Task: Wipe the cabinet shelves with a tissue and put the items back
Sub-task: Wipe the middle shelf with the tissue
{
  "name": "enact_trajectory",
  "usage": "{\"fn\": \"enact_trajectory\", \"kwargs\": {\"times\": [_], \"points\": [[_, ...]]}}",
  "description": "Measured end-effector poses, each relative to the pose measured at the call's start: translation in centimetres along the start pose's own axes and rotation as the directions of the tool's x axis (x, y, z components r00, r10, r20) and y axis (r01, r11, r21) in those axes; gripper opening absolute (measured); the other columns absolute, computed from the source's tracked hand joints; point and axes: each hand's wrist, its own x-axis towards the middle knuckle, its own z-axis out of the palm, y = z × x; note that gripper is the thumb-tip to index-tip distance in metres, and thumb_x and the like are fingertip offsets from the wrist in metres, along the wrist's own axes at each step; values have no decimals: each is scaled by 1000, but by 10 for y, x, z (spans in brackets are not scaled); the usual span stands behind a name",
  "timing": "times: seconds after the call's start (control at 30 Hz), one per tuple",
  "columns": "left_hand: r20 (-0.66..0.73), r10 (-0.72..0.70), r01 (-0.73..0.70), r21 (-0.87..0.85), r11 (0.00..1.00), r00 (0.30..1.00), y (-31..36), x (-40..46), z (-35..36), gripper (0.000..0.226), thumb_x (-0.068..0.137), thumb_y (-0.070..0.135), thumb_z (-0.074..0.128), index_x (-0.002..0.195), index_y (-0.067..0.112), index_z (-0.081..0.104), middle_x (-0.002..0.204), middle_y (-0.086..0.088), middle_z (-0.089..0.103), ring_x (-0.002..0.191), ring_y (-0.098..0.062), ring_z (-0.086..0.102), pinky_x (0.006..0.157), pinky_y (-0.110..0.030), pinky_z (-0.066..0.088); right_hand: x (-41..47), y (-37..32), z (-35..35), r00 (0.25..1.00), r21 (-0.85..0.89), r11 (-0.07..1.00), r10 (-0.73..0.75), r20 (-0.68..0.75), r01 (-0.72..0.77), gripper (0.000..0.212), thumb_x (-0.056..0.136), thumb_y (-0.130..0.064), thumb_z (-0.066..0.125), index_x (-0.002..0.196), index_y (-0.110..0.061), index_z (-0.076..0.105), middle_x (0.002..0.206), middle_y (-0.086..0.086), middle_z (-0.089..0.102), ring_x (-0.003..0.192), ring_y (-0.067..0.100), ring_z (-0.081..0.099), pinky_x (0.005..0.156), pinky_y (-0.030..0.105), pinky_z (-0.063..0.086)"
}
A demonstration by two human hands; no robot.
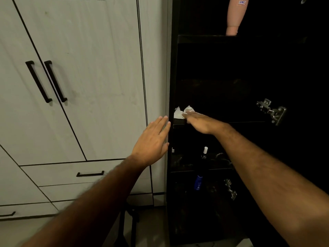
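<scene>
- Tissue (pixel 183 112) is lying crumpled at the left front corner of the middle shelf (pixel 222 122) in the dark cabinet (pixel 173 68), with its far edges sticking up past the fingertips.
- The right hand (pixel 200 122) is lying flat, palm down, pressing the tissue onto the shelf rather than pinching it.
- The left hand (pixel 151 139) is spread and holding nothing, resting against the cabinet's left edge beside the pale wardrobe (pixel 80 77).
- A small white-capped bottle (pixel 204 152) is standing on the shelf below, and a blue bottle (pixel 198 182) is standing lower still; a pink bottle (pixel 235 16) is sitting on the top shelf.
- To wipe well, I judge the palm should be keeping even pressure and sweeping in full overlapping strokes from the left corner to the right wall, reaching the back edge too.
- The dark interior is hiding dust, so working slowly seems wise.
</scene>
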Motion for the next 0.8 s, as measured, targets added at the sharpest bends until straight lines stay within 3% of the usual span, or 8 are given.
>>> {"fn": "enact_trajectory", "kwargs": {"times": [0.07,0.17,0.3,0.43,0.53,0.6,0.7,0.8], "points": [[2,-13,13,-9,1000,1000,-6,-2,1,69,93,31,53,150,8,23,158,-14,19,147,-28,15,120,-39,12,-3,11,-8,997,26,996,80,3,-80,52,103,-47,24,147,-24,37,153,2,37,138,19,37,115,38,25],[15,-25,25,-2,1000,1000,-13,-5,1,69,94,32,52,151,8,21,158,-15,18,147,-27,13,120,-38,10,8,6,-7,993,-125,987,95,-68,-103,46,101,-35,25,136,-14,45,149,11,37,129,27,41,108,43,35],[13,-4,4,-2,1000,1000,-17,-6,1,67,93,30,54,149,6,26,156,-15,25,146,-28,17,118,-36,9,23,-26,19,989,-159,982,86,-120,-105,61,92,-45,26,149,-24,32,157,6,23,137,29,33,110,47,33],[9,9,-8,-10,1000,1000,-18,-3,1,67,93,31,55,149,6,27,155,-16,28,145,-29,20,119,-39,13,11,-34,13,998,-36,999,-30,-50,29,21,98,-22,36,112,-18,51,125,4,47,98,18,49,95,45,46],[26,-3,4,-37,999,1000,-20,3,2,67,95,33,51,150,8,23,157,-13,24,147,-27,15,121,-40,14,10,-24,-7,999,-12,1000,-2,52,2,53,97,-14,44,148,-25,37,145,-2,37,128,22,42,110,41,32],[21,-6,7,-60,998,1000,-20,6,3,65,95,33,50,150,9,24,157,-12,23,147,-26,14,121,-39,13,12,-21,-12,999,-27,1000,-5,-52,4,60,95,-9,47,151,-23,31,156,3,32,141,25,34,112,36,28],[4,-3,3,-85,996,1000,-20,7,4,63,96,33,50,149,9,28,156,-12,26,147,-26,16,120,-38,13,13,-24,-6,987,-36,998,-59,-152,54,43,98,-10,44,140,-13,50,145,8,49,131,23,46,102,26,35],[-1,-5,5,-107,994,1000,-20,9,7,62,95,32,52,148,9,30,155,-12,28,146,-26,18,120,-39,15,15,-27,6,994,-19,999,-49,-94,47,40,100,-14,38,138,-14,51,138,12,51,118,27,53,97,37,44]]}}
